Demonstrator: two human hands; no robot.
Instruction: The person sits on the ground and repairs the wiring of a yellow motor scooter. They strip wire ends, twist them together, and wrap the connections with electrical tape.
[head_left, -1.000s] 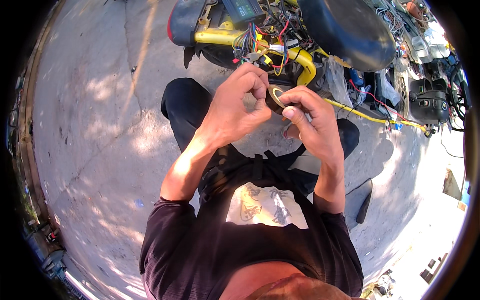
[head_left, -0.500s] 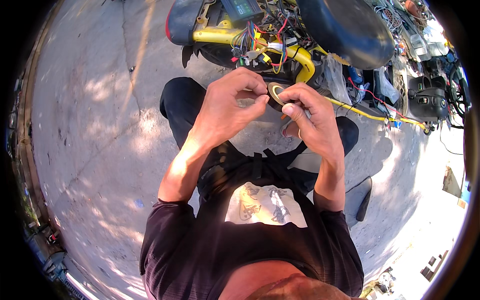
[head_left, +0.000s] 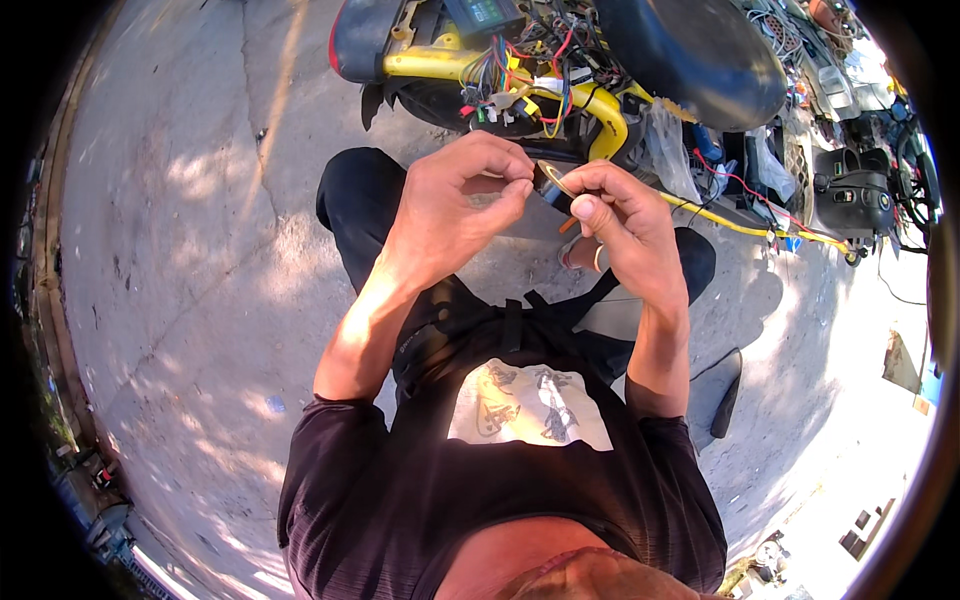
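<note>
A small roll of dark tape (head_left: 555, 179) with a pale yellow core is held by its edge between the thumb and fingers of my right hand (head_left: 630, 215). The roll is tilted, showing its ring nearly edge-on. My left hand (head_left: 445, 205) is closed in a pinch close to the roll's left side. Whatever sits between its fingertips, possibly the tape's end, is too small to make out. Just beyond both hands, a bundle of coloured wires with connectors (head_left: 505, 85) hangs over the yellow frame (head_left: 605, 120) of a two-wheeler.
The two-wheeler's black seat (head_left: 690, 60) is tipped up at the far right of the frame. A dark box with a display (head_left: 485, 15) rests on top. Clear plastic bags, cables and a black case (head_left: 853, 195) crowd the right. Concrete ground (head_left: 190, 270) stretches left.
The tape roll has turned in my right fingers, from a more open view of its ring to nearly edge-on. Both hands stay almost in place, and the view has shifted slightly.
</note>
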